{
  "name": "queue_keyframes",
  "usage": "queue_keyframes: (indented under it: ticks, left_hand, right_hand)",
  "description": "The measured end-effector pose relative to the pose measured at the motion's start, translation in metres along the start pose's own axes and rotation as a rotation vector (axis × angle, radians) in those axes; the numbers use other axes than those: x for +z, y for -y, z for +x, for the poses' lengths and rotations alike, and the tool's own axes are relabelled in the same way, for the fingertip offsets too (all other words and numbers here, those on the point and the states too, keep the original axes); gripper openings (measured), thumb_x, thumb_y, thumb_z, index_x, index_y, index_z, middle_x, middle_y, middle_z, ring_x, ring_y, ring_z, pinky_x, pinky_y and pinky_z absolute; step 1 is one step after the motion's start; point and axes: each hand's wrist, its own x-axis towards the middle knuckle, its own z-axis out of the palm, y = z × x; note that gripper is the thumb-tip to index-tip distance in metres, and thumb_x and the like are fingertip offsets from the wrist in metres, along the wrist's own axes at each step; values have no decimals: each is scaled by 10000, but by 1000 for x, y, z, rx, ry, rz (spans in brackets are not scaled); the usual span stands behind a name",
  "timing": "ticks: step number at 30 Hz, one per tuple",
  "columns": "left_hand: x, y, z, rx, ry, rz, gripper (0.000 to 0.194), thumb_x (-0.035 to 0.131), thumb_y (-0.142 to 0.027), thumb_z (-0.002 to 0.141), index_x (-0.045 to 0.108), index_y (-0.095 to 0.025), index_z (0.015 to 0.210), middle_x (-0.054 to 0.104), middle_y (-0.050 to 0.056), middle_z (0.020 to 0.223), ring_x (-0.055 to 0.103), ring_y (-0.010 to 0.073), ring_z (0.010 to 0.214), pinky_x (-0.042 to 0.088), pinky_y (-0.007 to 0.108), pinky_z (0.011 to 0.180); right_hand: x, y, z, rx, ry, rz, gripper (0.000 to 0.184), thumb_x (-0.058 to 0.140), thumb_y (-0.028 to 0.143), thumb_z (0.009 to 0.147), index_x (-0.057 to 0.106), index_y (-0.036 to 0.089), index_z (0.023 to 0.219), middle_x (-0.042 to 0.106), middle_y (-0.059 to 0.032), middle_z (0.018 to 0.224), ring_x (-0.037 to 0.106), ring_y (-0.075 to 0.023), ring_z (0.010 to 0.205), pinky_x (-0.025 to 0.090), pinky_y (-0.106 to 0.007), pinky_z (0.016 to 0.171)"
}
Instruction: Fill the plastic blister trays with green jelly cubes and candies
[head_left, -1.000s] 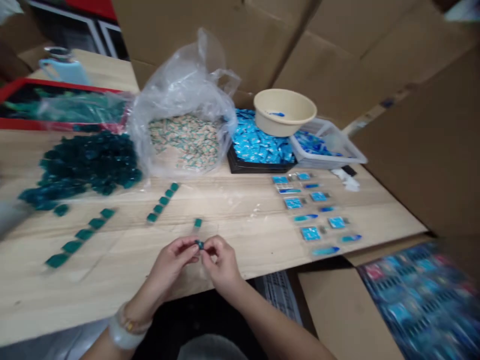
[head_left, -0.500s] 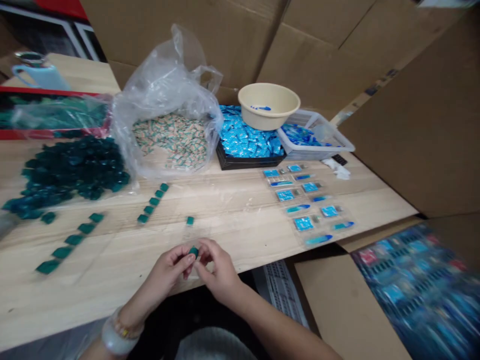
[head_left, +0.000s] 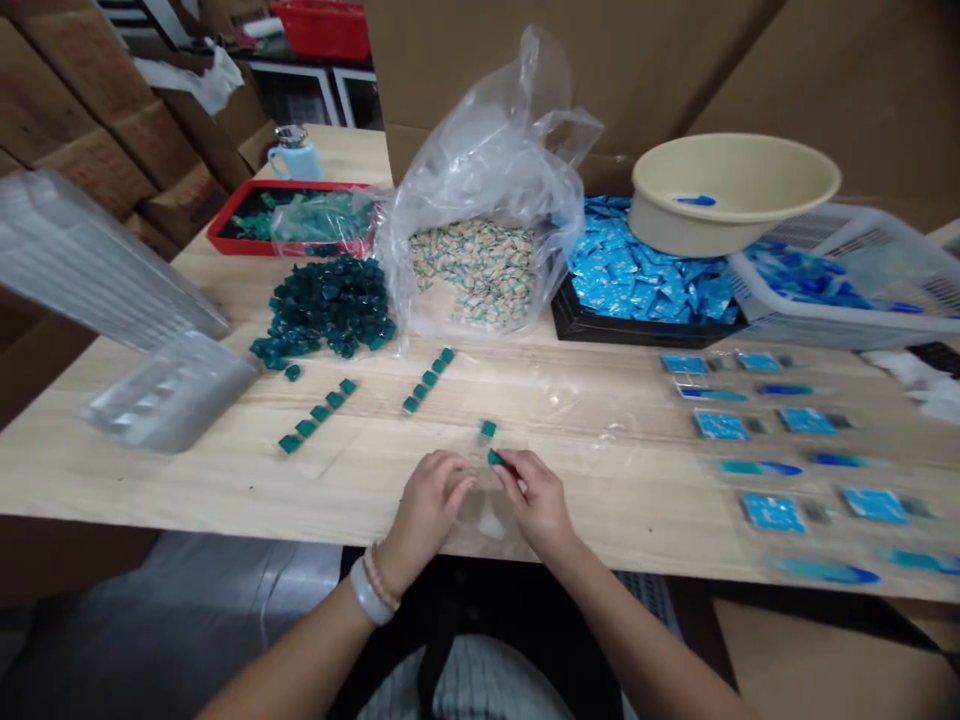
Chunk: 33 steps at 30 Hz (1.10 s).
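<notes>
The right hand [head_left: 536, 503] is pinched narrow, and its fingertips [head_left: 512, 467] hold a small green square [head_left: 495, 457]. The square looks hard and shiny, like a piece of glass candy. It is just above a clear plastic strip [head_left: 487, 510], and another green square [head_left: 488, 429] lies close by at the strip's far end. The left hand [head_left: 427, 520] is loosely curled beside the strip. I cannot tell if it is gripping the thin plastic.

The square is tiny and slick, so it could slip from the fingers and skid across the smooth wooden table [head_left: 127, 480]. The strip is thin and light, so a small bump could push it out of place. Then its squares could slide out of line. Two neat rows of green squares [head_left: 319, 415] lie close by, and a careless arm could knock them. The big heap of dark green squares [head_left: 322, 305] is loose and bumpy, so pieces could roll away from it. Behind it, a crinkly clear bag [head_left: 487, 180] sags open around small wrapped packets [head_left: 472, 270].
</notes>
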Motion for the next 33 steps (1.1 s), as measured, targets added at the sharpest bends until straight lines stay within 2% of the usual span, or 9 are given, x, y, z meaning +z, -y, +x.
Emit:
queue_keyframes:
  ticks: [2, 4, 11, 13, 16, 21, 26, 29, 33]
  left_hand:
    - [-1, 6, 3, 146, 49, 233, 121, 482, -213, 783, 588, -182, 834, 577, 60, 889, 487, 195, 887, 370, 361, 840]
    - [-2, 10, 5, 206, 124, 345, 153, 452, -189, 797, 595, -180, 848, 585, 67, 886, 489, 198, 877, 376, 371, 837]
    - [-6, 11, 8, 257, 234, 405, 194, 420, -175, 815, 589, -165, 909, 588, 67, 912, 491, 186, 896, 378, 353, 855]
    - [-6, 10, 5, 262, 237, 396, 191, 423, -182, 817, 588, -171, 912, 583, 66, 922, 485, 186, 909, 371, 354, 865]
    - [-7, 8, 3, 276, 231, 365, 181, 427, -209, 822, 586, -185, 906, 569, 56, 911, 478, 176, 891, 378, 334, 838]
    - [-13, 4, 34, 281, 121, 461, 164, 451, -227, 809, 602, -195, 867, 519, 57, 923, 433, 187, 905, 345, 346, 811]
    - [-10, 4, 61, 335, 223, 597, 110, 513, -216, 765, 595, -198, 837, 479, 48, 954, 404, 198, 934, 305, 354, 813]
    - [-7, 5, 59, 381, 234, 632, 122, 481, -210, 787, 582, -195, 853, 472, 46, 958, 401, 187, 935, 300, 338, 810]
    - [-7, 7, 57, 408, 271, 655, 107, 493, -242, 787, 587, -192, 796, 472, 39, 939, 399, 185, 932, 300, 326, 800]
  right_hand:
    - [6, -10, 14, -72, 31, -187, 236, 403, 244, 830, 590, 177, 959, 591, -83, 824, 557, -191, 764, 462, -328, 704]
    - [13, -15, 24, -109, 73, -335, 241, 389, 236, 832, 600, 180, 932, 587, -83, 798, 552, -192, 728, 464, -311, 654]
    - [17, -9, 44, -149, 281, -698, 114, 477, 163, 776, 590, 172, 784, 586, -103, 787, 554, -206, 697, 445, -286, 545]
    - [12, -9, 42, -151, 313, -659, 108, 477, 144, 766, 578, 163, 802, 581, -104, 799, 554, -213, 720, 459, -307, 583]
    - [3, -15, 28, -179, 299, -459, 136, 449, 134, 772, 555, 173, 846, 560, -77, 790, 539, -199, 741, 469, -325, 645]
    - [-5, -31, -3, -253, 224, -271, 202, 423, 163, 806, 521, 194, 981, 533, -79, 846, 513, -201, 804, 468, -372, 724]
    - [-6, -33, -9, -265, 237, -229, 237, 410, 151, 811, 497, 200, 1026, 525, -82, 872, 503, -205, 826, 466, -388, 743]
    - [-8, -31, -8, -266, 214, -214, 282, 404, 119, 790, 468, 187, 1056, 515, -85, 874, 496, -207, 833, 466, -388, 743]
    - [-12, -26, -7, -308, 244, -252, 488, 407, 98, 749, 341, 165, 1228, 504, -101, 901, 485, -217, 835, 469, -400, 732]
